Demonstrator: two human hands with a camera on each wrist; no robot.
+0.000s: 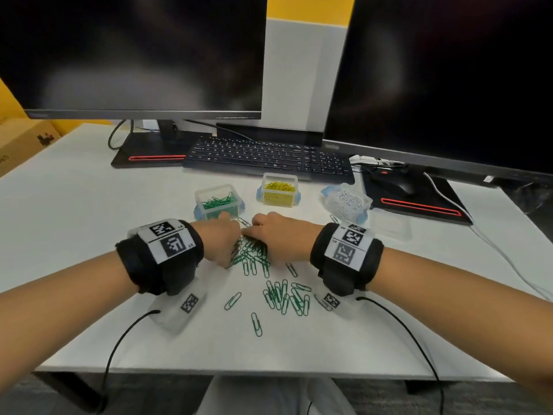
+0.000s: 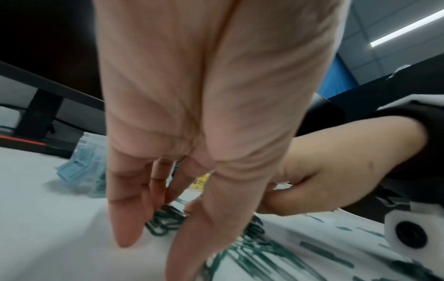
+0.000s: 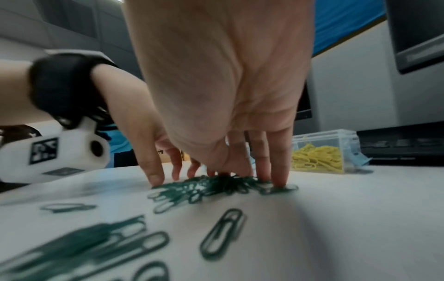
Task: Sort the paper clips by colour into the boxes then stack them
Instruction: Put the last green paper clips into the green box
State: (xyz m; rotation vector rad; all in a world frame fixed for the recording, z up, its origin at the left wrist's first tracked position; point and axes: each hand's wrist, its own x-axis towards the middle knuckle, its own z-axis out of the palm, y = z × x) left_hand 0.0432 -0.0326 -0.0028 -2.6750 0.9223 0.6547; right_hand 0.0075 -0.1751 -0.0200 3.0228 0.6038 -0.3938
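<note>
White bench [image 1: 89, 235] before two dark monitors. Both hands, left hand [image 1: 220, 241] and right hand [image 1: 279, 235], press spread fingers [image 3: 280, 171] down around a heap of green clips [image 1: 251, 253], touching it. Behind stand three boxes: green [image 1: 217, 202], yellow [image 1: 278, 190], white [image 1: 347, 202].

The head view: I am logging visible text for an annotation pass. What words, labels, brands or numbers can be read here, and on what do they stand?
"ThinkVision", faint and only just legible: bezel corner of the right monitor.
Bezel mark on the left monitor: too small to read.
Keyboard key legends: too small to read.
Cardboard box: dark print, unreadable.
Wristbands: square coded markers, small figures beside them blurred.
</note>
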